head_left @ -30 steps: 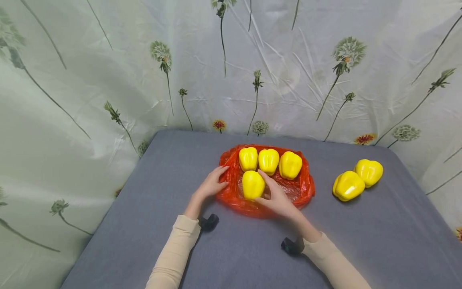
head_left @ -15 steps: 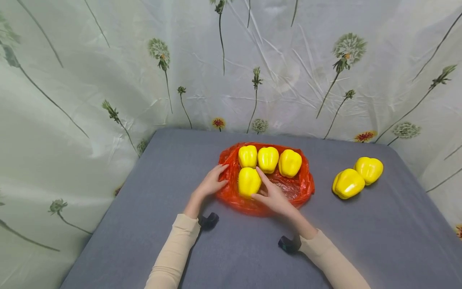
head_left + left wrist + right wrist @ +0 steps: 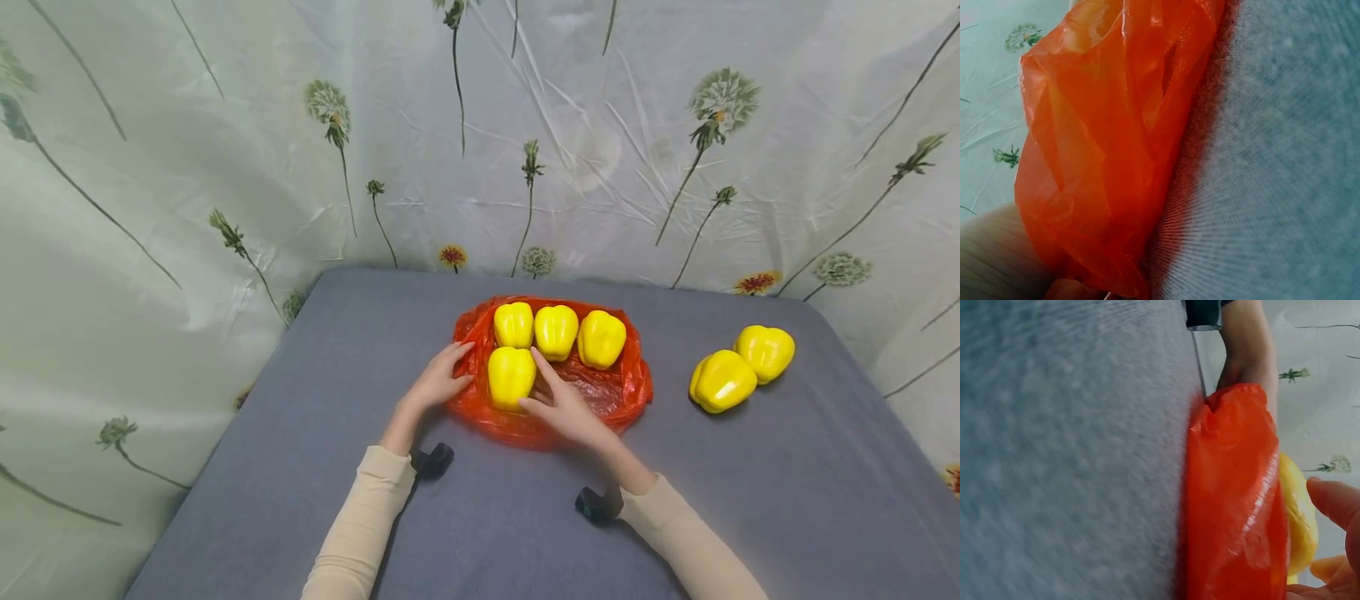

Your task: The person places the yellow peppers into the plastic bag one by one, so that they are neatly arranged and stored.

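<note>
A red plastic bag [image 3: 637, 392] lies spread with its mouth up. Inside, a row of yellow bell peppers [image 3: 556, 332] stands along the far side, and a nearer yellow bell pepper [image 3: 512, 379] stands at the front left. My left hand [image 3: 437, 379] rests against the bag's left rim, thumb and fingers apart. Over the bag, my right hand [image 3: 566, 408] is beside the nearer pepper, fingers spread along its right side. In the right wrist view, its fingers [image 3: 1335, 500] appear slightly apart from a yellow pepper [image 3: 1297, 512]. Crinkled red film [image 3: 1097, 137] fills much of the left wrist view.
Two more yellow bell peppers [image 3: 723, 381] lie touching on the grey cloth-covered table [image 3: 315, 400], right of the bag. A flower-printed curtain [image 3: 585, 150] hangs behind and to the left. Dark wrist devices [image 3: 433, 460] sit by both sleeves.
My right hand and the nearer pepper have shifted a little left, and the pepper now stands closer to the bag's left side. My left hand has stayed at the rim.
</note>
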Demonstrator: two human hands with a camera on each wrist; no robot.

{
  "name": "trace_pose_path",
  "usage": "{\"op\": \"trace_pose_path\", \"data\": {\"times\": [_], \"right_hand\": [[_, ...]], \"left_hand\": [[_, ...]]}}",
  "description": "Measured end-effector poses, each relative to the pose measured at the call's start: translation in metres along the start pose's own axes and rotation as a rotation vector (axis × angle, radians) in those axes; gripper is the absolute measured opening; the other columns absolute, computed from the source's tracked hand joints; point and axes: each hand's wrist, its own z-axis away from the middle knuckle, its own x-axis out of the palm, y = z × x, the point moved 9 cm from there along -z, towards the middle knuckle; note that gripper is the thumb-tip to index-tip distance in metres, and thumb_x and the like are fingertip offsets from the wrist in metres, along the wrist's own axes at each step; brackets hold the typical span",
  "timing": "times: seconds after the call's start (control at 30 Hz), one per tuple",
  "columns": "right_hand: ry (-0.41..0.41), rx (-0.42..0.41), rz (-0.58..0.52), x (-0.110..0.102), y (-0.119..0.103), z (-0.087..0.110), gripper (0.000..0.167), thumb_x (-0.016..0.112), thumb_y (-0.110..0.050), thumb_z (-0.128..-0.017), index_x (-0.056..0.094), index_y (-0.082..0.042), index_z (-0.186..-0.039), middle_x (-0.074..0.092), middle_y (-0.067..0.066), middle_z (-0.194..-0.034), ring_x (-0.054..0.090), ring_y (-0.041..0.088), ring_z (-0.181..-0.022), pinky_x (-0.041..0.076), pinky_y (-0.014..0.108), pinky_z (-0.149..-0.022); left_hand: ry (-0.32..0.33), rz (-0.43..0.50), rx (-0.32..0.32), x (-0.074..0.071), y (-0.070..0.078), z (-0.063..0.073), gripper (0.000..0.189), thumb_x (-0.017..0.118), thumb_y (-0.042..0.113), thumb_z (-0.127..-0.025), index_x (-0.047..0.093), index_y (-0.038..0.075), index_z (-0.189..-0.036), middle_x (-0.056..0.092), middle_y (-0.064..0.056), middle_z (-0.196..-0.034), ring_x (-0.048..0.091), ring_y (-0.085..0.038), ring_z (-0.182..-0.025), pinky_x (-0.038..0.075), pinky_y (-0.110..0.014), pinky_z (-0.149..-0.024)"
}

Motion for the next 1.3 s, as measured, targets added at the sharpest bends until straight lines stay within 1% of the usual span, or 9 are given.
{"op": "trace_pose_path", "data": {"times": [0.1, 0.23, 0.37, 0.5, 0.87, 1.03, 1.1, 1.2, 1.3], "right_hand": [[-0.010, 0.016, -0.034, -0.004, -0.001, 0.003, 0.084, 0.061, -0.028, -0.089, 0.007, -0.015, -0.152, 0.017, 0.017, -0.157, 0.036, 0.037, -0.137, 0.039, 0.046, -0.105], [0.011, 0.039, -0.034, -0.013, -0.002, 0.007, 0.079, 0.061, -0.025, -0.090, 0.013, -0.015, -0.152, 0.023, 0.019, -0.154, 0.038, 0.038, -0.136, 0.038, 0.048, -0.106], [0.051, 0.039, -0.009, -0.025, -0.002, 0.013, 0.073, 0.061, -0.022, -0.090, 0.020, -0.013, -0.150, 0.031, 0.022, -0.150, 0.045, 0.039, -0.130, 0.042, 0.049, -0.102], [0.102, 0.034, 0.018, -0.037, 0.000, 0.022, 0.067, 0.060, -0.021, -0.091, 0.025, -0.010, -0.147, 0.036, 0.024, -0.146, 0.050, 0.040, -0.125, 0.047, 0.048, -0.099], [0.185, 0.056, 0.045, -0.073, 0.004, 0.046, 0.064, 0.055, -0.021, -0.094, 0.023, -0.009, -0.148, 0.036, 0.023, -0.145, 0.049, 0.040, -0.126, 0.050, 0.045, -0.094], [0.222, 0.039, 0.062, -0.087, 0.003, 0.053, 0.063, 0.055, -0.018, -0.093, 0.023, -0.010, -0.148, 0.037, 0.023, -0.144, 0.050, 0.039, -0.125, 0.052, 0.037, -0.093], [0.237, 0.039, 0.071, -0.092, 0.003, 0.056, 0.063, 0.054, -0.019, -0.094, 0.023, -0.010, -0.148, 0.037, 0.023, -0.144, 0.050, 0.039, -0.124, 0.051, 0.037, -0.094], [0.264, 0.037, 0.080, -0.100, 0.003, 0.062, 0.063, 0.053, -0.020, -0.095, 0.021, -0.009, -0.148, 0.036, 0.024, -0.145, 0.050, 0.040, -0.124, 0.051, 0.022, -0.092], [0.295, 0.033, 0.073, -0.110, 0.002, 0.067, 0.063, 0.052, -0.019, -0.095, 0.021, -0.007, -0.148, 0.035, 0.026, -0.144, 0.048, 0.041, -0.124, 0.045, 0.006, -0.086]], "left_hand": [[0.000, -0.008, 0.004, 0.000, 0.000, 0.000, 0.059, 0.058, 0.014, -0.088, 0.038, 0.004, -0.143, 0.035, -0.021, -0.149, 0.032, -0.038, -0.139, 0.028, -0.053, -0.114], [-0.005, 0.008, -0.009, 0.001, -0.003, -0.001, 0.059, 0.058, 0.016, -0.088, 0.037, 0.006, -0.143, 0.034, -0.020, -0.150, 0.031, -0.037, -0.139, 0.028, -0.053, -0.114], [-0.003, 0.021, -0.011, 0.001, -0.003, -0.001, 0.059, 0.058, 0.015, -0.088, 0.037, 0.006, -0.143, 0.033, -0.019, -0.150, 0.030, -0.037, -0.140, 0.027, -0.054, -0.114], [-0.005, 0.003, 0.003, 0.002, -0.002, -0.001, 0.059, 0.057, 0.015, -0.089, 0.037, 0.005, -0.143, 0.033, -0.021, -0.150, 0.030, -0.038, -0.139, 0.027, -0.054, -0.114], [-0.017, 0.011, -0.022, 0.002, -0.002, -0.001, 0.060, 0.057, 0.016, -0.089, 0.036, 0.006, -0.144, 0.031, -0.020, -0.151, 0.028, -0.038, -0.141, 0.026, -0.054, -0.115], [-0.022, 0.014, -0.029, 0.001, -0.003, -0.001, 0.060, 0.057, 0.017, -0.089, 0.036, 0.007, -0.144, 0.031, -0.019, -0.152, 0.028, -0.037, -0.141, 0.026, -0.054, -0.114], [-0.021, 0.011, -0.021, 0.002, -0.004, 0.000, 0.060, 0.057, 0.017, -0.089, 0.036, 0.007, -0.144, 0.031, -0.019, -0.151, 0.028, -0.037, -0.141, 0.026, -0.054, -0.114], [-0.019, 0.003, -0.006, 0.002, -0.003, 0.001, 0.060, 0.057, 0.016, -0.088, 0.037, 0.006, -0.143, 0.032, -0.020, -0.151, 0.029, -0.038, -0.140, 0.026, -0.054, -0.114], [-0.016, -0.001, 0.000, 0.002, -0.001, 0.000, 0.060, 0.057, 0.016, -0.088, 0.037, 0.005, -0.143, 0.032, -0.021, -0.150, 0.029, -0.038, -0.140, 0.026, -0.055, -0.114]]}}
